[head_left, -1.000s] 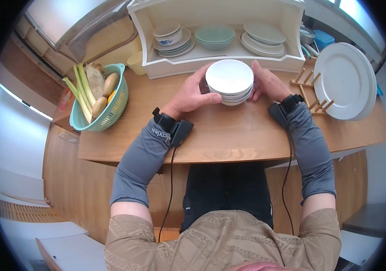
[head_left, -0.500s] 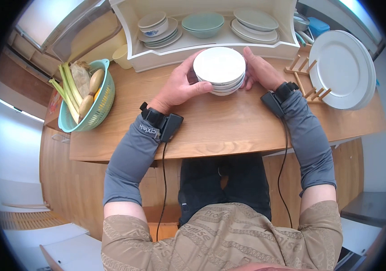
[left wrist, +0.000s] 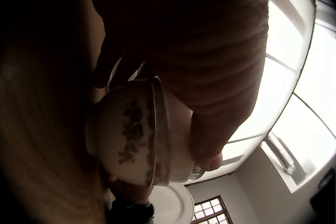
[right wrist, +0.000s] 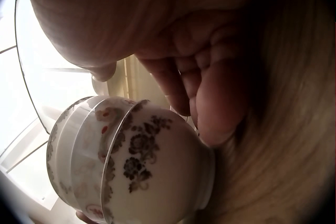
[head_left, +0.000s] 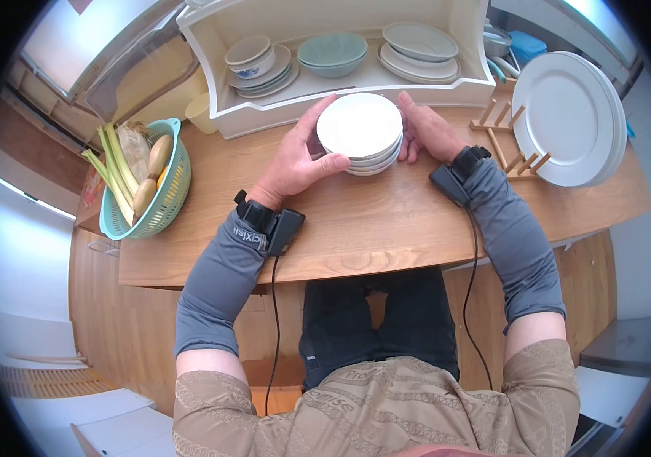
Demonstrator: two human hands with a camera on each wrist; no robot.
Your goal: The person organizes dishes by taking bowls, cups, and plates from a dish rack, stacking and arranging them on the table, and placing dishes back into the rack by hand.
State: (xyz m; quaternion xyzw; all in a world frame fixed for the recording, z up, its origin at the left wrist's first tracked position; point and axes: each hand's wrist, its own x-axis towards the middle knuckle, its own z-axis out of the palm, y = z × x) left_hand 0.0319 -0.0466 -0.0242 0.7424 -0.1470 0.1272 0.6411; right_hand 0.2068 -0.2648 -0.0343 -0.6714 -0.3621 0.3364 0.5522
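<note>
A stack of several nested white bowls [head_left: 360, 126] stands on the wooden table, with dark floral prints showing on its side in the right wrist view. My left hand [head_left: 296, 162] curls round the left side of the stack, thumb against the near upper edge and the other fingers behind. In the left wrist view that hand [left wrist: 194, 51] partly covers the bowls [left wrist: 128, 135]. Cupped beside the right side is my right hand [head_left: 432, 135], its thumb raised and apart from the rim. The right wrist view shows its loosely bent fingers [right wrist: 220, 98] close by the lowest bowl [right wrist: 163, 166].
Behind the stack, a white shelf unit [head_left: 348, 97] holds plates and green bowls [head_left: 333, 55]. Left stands a turquoise basket [head_left: 169, 199] of vegetables, near a yellow cup [head_left: 201, 114]. Large white plates [head_left: 565, 122] stand in a wooden rack [head_left: 497, 145] at right.
The head view has shifted slightly, so everything sits a little differently in frame. Both hands stay around the bowl stack, with little visible change in their hold.
</note>
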